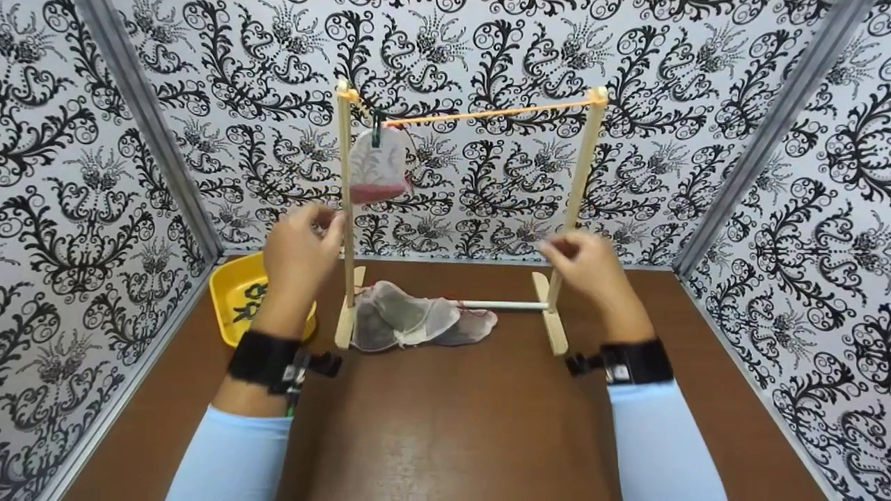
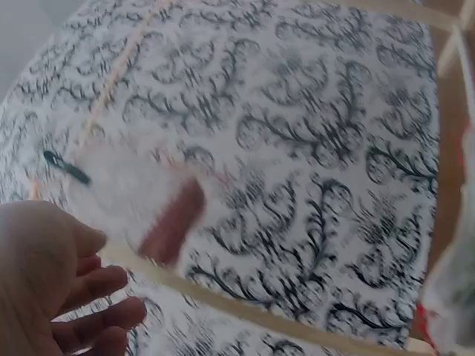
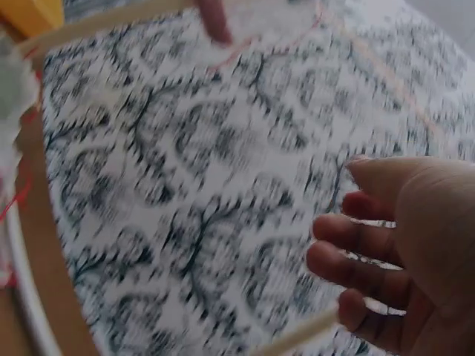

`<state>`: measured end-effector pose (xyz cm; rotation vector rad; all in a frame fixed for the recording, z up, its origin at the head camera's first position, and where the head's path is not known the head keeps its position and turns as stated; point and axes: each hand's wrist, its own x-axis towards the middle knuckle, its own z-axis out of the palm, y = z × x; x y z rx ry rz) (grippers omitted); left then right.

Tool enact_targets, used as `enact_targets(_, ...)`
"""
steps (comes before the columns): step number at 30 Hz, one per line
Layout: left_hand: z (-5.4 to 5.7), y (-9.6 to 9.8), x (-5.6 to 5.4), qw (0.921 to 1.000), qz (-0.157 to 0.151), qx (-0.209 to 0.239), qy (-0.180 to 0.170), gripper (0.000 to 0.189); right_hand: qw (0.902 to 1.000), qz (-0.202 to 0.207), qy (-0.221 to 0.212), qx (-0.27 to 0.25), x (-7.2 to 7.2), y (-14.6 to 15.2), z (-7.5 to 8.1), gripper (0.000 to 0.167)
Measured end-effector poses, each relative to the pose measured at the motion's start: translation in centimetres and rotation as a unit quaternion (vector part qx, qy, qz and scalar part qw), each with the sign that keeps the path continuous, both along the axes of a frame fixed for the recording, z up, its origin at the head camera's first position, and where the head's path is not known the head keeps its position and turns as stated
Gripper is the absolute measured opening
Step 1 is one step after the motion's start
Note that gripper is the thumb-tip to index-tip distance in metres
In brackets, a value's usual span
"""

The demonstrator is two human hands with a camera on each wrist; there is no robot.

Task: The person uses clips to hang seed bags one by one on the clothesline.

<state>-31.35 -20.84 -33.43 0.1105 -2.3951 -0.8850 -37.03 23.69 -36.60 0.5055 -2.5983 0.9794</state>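
A sheer white mesh pouch (image 1: pixel 390 160) with a dark pink base and red drawstring hangs from the orange string (image 1: pixel 487 113), pinned by a dark green clothespin (image 1: pixel 376 132). My left hand (image 1: pixel 303 243) is beside the left wooden post (image 1: pixel 347 236), below the pouch; its fingers are loosely bent and hold nothing in the left wrist view. Near the right post (image 1: pixel 583 167) is my right hand (image 1: pixel 588 268), its fingers also loosely bent around nothing. Several more mesh pouches (image 1: pixel 411 313) lie heaped at the stand's foot, overlapping, with red cords showing.
A yellow tray (image 1: pixel 221 299) at the left holds several dark green clothespins (image 1: pixel 249 306), partly hidden by the left forearm. A white rod (image 1: pixel 505 305) joins the stand's wooden feet (image 1: pixel 555 330). Patterned walls enclose the brown table (image 1: pixel 452 431) on the back and sides.
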Motion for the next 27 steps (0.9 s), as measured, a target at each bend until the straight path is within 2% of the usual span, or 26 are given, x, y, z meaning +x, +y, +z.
enact_targets(2, -1.5, -1.4, 0.1, 0.9986, 0.004, -0.004, -0.053, 0.036, 0.9984, -0.012, -0.051, 0.021, -0.1, 1.7, -2.5, 0.033)
enact_targets(6, -4.7, -4.4, -0.1, 0.9932, 0.014, -0.014, -0.115, 0.041, 0.9924, -0.026, -0.117, 0.029, -0.2, 4.0, -6.8, 0.03)
enact_targets(9, -6.6, -6.4, -0.3, 0.9871, 0.019, -0.033, -0.156, 0.045, 0.9874, -0.036, -0.15, 0.037, -0.1, 5.0, -9.3, 0.033)
enact_targets(11, -7.6, -7.6, -0.4, 0.9801, 0.016, -0.052, -0.191, 0.051, 0.9838, -0.048, -0.168, 0.041, 0.0, 5.6, -10.5, 0.039)
enact_targets(15, -9.1, -9.8, -0.4, 0.9595, 0.002, -0.084, -0.269, 0.062, 0.9742, -0.079, -0.203, 0.058, 0.0, 6.1, -12.3, 0.052)
enact_targets(20, -11.3, -12.0, -0.5, 0.9287, -0.009, -0.119, -0.351, 0.064, 0.9651, -0.085, -0.236, 0.073, -0.1, 6.4, -13.4, 0.053)
enact_targets(24, -12.5, -12.9, -1.0, 0.9044, -0.045, -0.164, -0.391, 0.067, 0.9631, -0.085, -0.246, 0.07, -0.1, 6.6, -13.8, 0.053)
enact_targets(27, -12.8, -13.3, -1.3, 0.8903, -0.076, -0.175, -0.413, 0.059, 0.9632, -0.08, -0.248, 0.066, -0.2, 6.5, -14.2, 0.053)
